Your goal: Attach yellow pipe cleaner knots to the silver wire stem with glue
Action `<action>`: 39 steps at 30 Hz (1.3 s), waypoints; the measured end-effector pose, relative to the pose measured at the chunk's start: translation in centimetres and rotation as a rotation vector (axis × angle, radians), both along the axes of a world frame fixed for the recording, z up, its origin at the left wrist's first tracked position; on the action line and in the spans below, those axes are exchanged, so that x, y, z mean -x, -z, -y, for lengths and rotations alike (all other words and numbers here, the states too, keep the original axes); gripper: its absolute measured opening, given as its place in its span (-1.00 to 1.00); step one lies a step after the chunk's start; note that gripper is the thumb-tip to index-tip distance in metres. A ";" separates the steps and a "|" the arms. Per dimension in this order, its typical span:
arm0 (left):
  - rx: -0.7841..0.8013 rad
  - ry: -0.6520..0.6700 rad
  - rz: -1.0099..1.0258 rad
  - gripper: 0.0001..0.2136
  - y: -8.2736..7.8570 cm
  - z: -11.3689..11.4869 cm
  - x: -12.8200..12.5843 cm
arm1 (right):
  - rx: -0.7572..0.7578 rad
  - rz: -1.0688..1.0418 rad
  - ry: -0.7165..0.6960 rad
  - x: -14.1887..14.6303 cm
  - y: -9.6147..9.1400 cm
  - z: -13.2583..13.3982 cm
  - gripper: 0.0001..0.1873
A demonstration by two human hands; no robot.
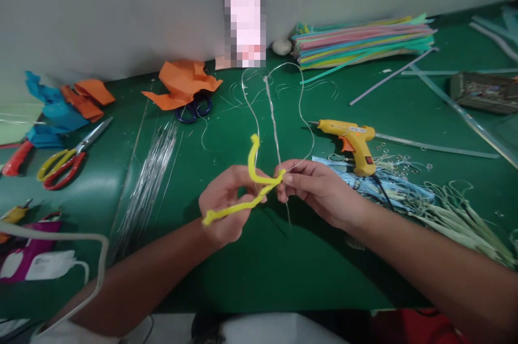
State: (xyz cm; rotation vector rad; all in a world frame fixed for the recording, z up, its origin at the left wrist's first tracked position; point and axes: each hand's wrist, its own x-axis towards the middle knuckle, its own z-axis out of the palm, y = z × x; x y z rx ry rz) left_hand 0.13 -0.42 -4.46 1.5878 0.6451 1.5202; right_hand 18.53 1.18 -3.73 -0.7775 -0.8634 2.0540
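Observation:
In the middle of the head view a bent yellow pipe cleaner (pixel 238 206) meets a thin wire stem (pixel 272 112) at one joint, its two arms pointing left and upward. Wire loops (pixel 301 107) rise on either side of the stem, whose lower end shows below my fingers. My right hand (pixel 319 185) pinches the joint between thumb and fingers. My left hand (pixel 229 198) is curled around the pipe cleaner from the left, fingertips near the joint. Part of its grip is hidden behind the yellow strand.
A yellow glue gun (pixel 352 142) lies right, near blue tassels (pixel 380 185) and pale green tassels (pixel 465 220). Left are wire lengths (pixel 151 177) and scissors (pixel 73 158). Behind are orange paper (pixel 182 82), a blurred phone (pixel 245 23) and coloured pipe cleaners (pixel 364 42).

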 end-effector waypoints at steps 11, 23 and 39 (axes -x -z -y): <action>-0.144 -0.091 -0.178 -0.75 -0.2 -0.4 0.5 | 0.016 0.015 0.052 0.1 -0.1 0.0 -0.87; 0.186 -0.122 0.035 -0.91 -0.3 -0.6 0.0 | -0.070 0.037 -0.058 0.1 0.1 0.1 -0.84; 0.210 -0.015 -0.192 -0.87 -2.2 -1.3 -0.3 | -0.057 0.102 -0.121 0.3 0.2 0.1 -0.80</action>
